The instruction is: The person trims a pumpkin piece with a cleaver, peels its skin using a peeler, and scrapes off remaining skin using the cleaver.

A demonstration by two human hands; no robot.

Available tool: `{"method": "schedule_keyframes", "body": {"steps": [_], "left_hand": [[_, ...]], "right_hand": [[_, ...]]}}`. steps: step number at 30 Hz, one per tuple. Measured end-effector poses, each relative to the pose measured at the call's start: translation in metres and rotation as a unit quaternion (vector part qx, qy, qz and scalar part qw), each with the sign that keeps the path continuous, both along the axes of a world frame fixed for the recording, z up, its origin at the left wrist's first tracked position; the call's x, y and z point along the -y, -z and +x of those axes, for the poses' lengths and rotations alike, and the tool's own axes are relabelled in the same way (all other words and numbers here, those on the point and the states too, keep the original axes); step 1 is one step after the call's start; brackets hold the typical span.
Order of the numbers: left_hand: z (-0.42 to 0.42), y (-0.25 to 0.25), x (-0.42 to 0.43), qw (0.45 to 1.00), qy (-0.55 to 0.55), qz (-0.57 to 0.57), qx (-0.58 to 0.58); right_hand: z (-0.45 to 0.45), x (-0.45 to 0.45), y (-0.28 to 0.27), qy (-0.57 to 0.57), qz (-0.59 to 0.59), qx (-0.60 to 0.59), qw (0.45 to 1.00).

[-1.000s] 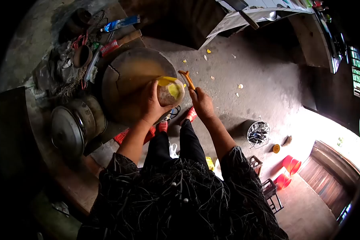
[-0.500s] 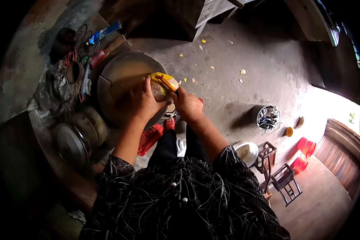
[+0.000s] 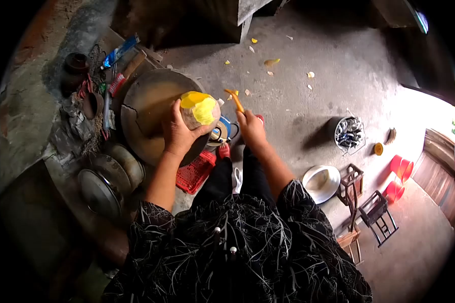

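A partly peeled pumpkin [image 3: 189,117] with bright yellow flesh and pale brown skin is held in my left hand [image 3: 179,134], its fingers and thumb wrapped around the near left side. Beneath it is a round, cracked wooden top [image 3: 146,96]. My right hand [image 3: 253,129] grips an orange-yellow peeler [image 3: 236,101], which is apart from the pumpkin on its right. A strip of peel [image 3: 271,62] shows over the floor beyond the peeler, slightly blurred.
Small peel pieces lie on the concrete floor. Near my feet is a red basket [image 3: 194,172]. Lidded pots [image 3: 101,189] stand left. To the right are a filled bucket [image 3: 349,134], a white basin [image 3: 321,184], stools [image 3: 374,209] and red buckets [image 3: 402,168].
My right hand has moved the peeler off the pumpkin, to the right. More yellow flesh shows, and a strip of peel has appeared over the floor. The view has shifted slightly.
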State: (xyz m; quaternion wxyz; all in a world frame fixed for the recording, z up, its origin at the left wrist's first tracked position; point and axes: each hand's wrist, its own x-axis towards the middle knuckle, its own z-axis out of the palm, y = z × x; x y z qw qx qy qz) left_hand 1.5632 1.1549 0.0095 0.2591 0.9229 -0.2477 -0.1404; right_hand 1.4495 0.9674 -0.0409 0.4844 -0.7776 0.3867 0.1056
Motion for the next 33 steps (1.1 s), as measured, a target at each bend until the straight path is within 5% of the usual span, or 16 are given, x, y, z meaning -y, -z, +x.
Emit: {"method": "schedule_keyframes", "body": {"steps": [3,9,14,17,21,27,31,33], "left_hand": [[0.009,0.004,0.003,0.999,0.007,0.021,0.042],[0.006,0.002,0.002,0.999,-0.006,0.026,0.036],[0.006,0.002,0.001,0.999,0.014,-0.015,0.034],[0.001,0.009,-0.006,0.999,0.026,-0.001,0.037],[0.011,-0.001,0.004,1.000,0.018,0.003,0.025],[0.007,0.003,0.002,1.000,-0.004,-0.026,-0.009],[0.006,0.002,0.001,0.999,0.011,0.000,0.041],[0.010,0.011,-0.004,0.997,0.037,-0.015,0.062]], "right_hand": [[0.025,-0.009,-0.038,-0.081,-0.015,0.074,0.994],[0.045,-0.002,-0.054,-0.207,-0.025,0.017,0.978],[-0.035,0.018,0.070,0.066,0.038,-0.116,0.990],[-0.037,-0.008,0.052,0.098,0.063,-0.021,0.993],[-0.006,-0.042,-0.023,-0.002,0.016,0.099,0.995],[0.000,-0.068,-0.014,-0.004,-0.033,0.134,0.990],[-0.048,-0.023,0.071,0.160,0.086,-0.168,0.969],[-0.059,-0.018,0.057,0.145,0.057,-0.089,0.984]]}}
